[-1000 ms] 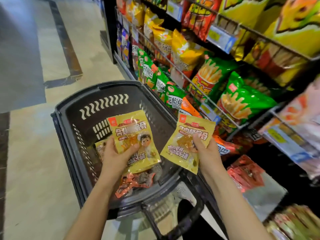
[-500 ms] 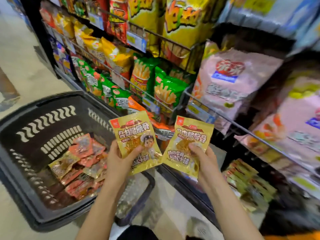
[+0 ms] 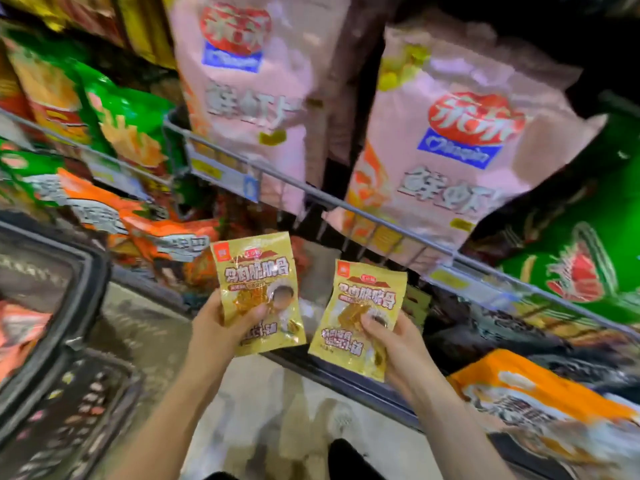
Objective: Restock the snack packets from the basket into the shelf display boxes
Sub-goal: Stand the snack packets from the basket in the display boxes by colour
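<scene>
My left hand point(image 3: 221, 327) grips a yellow snack packet point(image 3: 256, 271) by its lower half, thumb across the front. My right hand point(image 3: 398, 344) holds a second yellow snack packet point(image 3: 363, 306) the same way. Both packets are upright, side by side, in front of the lower shelf. The black basket point(image 3: 79, 306) stands at the left edge, with an orange-red packet point(image 3: 17, 330) showing inside it. No display box is clearly visible; the lower shelf behind the packets is dark and blurred.
Large pink prawn-cracker bags point(image 3: 446, 161) hang behind a wire shelf rail point(image 3: 311, 195) above my hands. Green and orange chip bags point(image 3: 124, 133) fill the left shelves. An orange bag point(image 3: 526, 393) lies at lower right. Pale floor point(image 3: 277, 410) shows between my arms.
The view has swung right from the basket toward the shelves. The basket has slid to the left edge, and the pink bags now fill the top. Both hands still hold their packets.
</scene>
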Motion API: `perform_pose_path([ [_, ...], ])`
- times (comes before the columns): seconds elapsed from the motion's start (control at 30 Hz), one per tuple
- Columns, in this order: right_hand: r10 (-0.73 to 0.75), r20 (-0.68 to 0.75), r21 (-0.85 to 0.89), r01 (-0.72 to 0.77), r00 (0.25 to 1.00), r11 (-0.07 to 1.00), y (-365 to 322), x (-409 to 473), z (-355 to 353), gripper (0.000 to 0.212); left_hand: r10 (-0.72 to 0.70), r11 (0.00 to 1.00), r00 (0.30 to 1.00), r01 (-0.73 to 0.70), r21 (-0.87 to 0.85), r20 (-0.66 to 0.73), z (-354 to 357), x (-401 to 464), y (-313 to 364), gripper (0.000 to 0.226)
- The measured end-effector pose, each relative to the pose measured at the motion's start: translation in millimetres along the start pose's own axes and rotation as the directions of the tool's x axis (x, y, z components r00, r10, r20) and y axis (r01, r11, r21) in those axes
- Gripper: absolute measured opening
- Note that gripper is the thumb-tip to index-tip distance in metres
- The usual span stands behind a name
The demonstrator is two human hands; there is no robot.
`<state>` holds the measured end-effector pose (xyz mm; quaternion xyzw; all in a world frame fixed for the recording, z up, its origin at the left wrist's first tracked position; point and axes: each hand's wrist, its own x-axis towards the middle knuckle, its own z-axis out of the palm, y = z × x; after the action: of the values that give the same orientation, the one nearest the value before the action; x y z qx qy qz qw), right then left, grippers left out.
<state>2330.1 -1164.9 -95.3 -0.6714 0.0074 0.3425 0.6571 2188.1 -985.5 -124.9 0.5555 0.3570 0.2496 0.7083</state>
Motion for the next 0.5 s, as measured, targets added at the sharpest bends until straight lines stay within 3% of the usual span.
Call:
perform_pose_path([
  [0.23,0.03,-0.206,0.087,-0.013,0.978,0.996,46.4,16.8,-78.1,0.019,-0.08,0.996,0.992,0.082,-0.022,0.098,59.0,6.6,-53.0,0.03],
  [0.5,-0.029,-0.431,-0.045,0.01,0.902,0.999,80.4,54.5,-110.4,0.019,-0.132,0.99,0.978,0.137,-0.019,0.163,97.0,26.9,-109.6,0.038],
])
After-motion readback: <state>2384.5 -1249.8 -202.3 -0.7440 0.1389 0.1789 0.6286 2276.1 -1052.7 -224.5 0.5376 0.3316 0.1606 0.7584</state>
